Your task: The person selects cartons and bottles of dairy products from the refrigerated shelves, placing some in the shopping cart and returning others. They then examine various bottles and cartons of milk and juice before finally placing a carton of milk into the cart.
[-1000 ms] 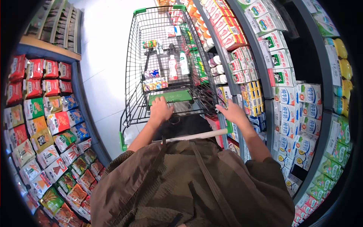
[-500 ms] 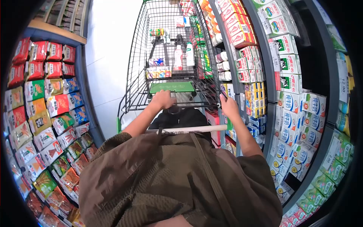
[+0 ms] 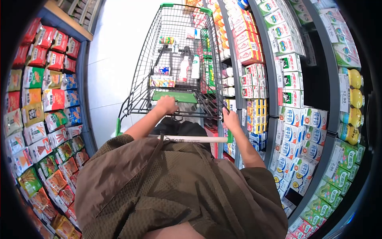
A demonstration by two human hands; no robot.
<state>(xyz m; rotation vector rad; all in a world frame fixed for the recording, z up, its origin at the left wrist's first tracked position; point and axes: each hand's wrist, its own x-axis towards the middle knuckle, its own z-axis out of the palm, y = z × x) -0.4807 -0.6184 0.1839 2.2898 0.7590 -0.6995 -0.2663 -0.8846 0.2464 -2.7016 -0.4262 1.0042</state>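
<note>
A black wire shopping cart (image 3: 137, 73) with green corners stands in front of me. My left hand (image 3: 167, 104) is closed on its rear rim, beside the green flap (image 3: 179, 96). At the right rear corner, my right hand (image 3: 230, 119) wraps round the cart's side frame. The pale handlebar (image 3: 195, 139) runs close to my body, under my forearms. Inside the cart lie a pink-and-white bottle (image 3: 184, 68), a white bottle (image 3: 195, 67), a colourful multipack (image 3: 162, 81) and a yellow-green pack (image 3: 166, 40). My fingertips are partly hidden.
Shelves with milk cartons (image 3: 292, 115), red boxes (image 3: 247, 42) and yellow bottles (image 3: 351, 99) stand close along the right side. A rack of snack bags (image 3: 53, 99) lines the left. Pale floor tiles (image 3: 109, 59) run between the rack and the cart.
The cart has shifted a little left and down in view, and its green front corners now show. Both hands keep their hold on it. The right-hand shelves have also moved left in view.
</note>
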